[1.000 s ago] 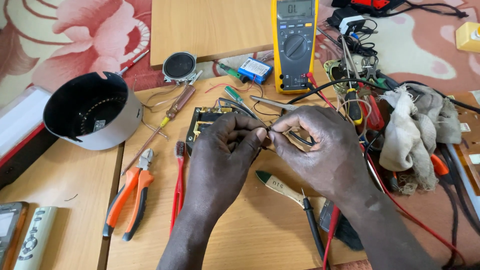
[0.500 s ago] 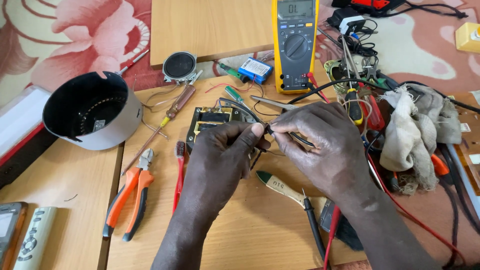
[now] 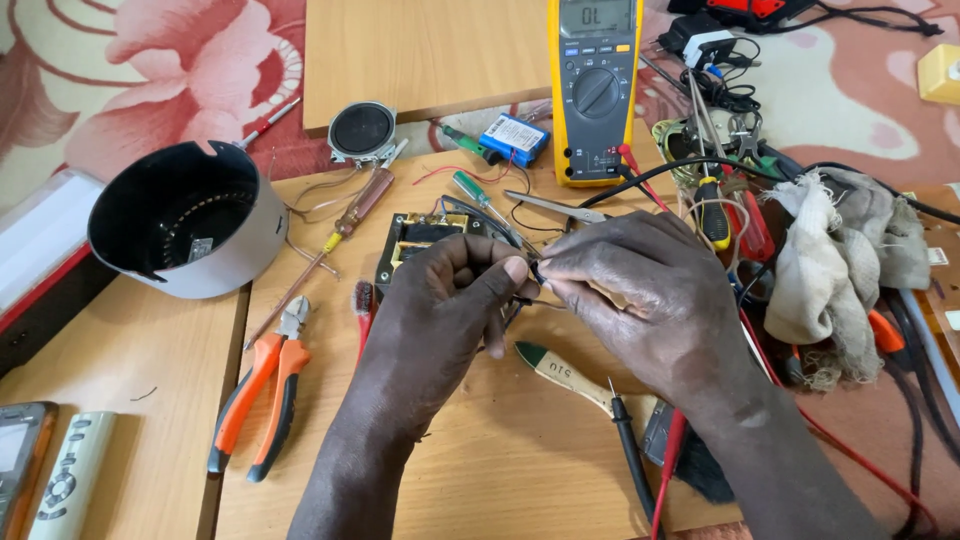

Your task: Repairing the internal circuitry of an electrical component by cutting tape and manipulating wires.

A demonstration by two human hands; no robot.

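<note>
My left hand [image 3: 440, 310] and my right hand [image 3: 640, 295] meet fingertip to fingertip over the wooden board, pinching a small dark part with thin wires [image 3: 535, 272] between them. What exactly the part is I cannot tell. Just behind my left hand lies a small circuit board with a transformer [image 3: 420, 240]. Thin red and black wires [image 3: 470, 180] run from it toward the back. A black probe [image 3: 630, 440] and a red probe lead [image 3: 668, 460] lie below my right wrist.
A yellow multimeter [image 3: 597, 90] stands at the back. A black round speaker housing [image 3: 185, 220] sits on the left, orange pliers [image 3: 265, 385] and a brown-handled screwdriver [image 3: 345, 215] beside it. A small speaker [image 3: 362, 130], blue battery [image 3: 512, 138], rag [image 3: 840, 260] and tangled cables [image 3: 720, 110] crowd the right.
Both hands have shifted slightly toward me and to the right, uncovering more of the circuit board. The fingertips stay pinched together on the small part.
</note>
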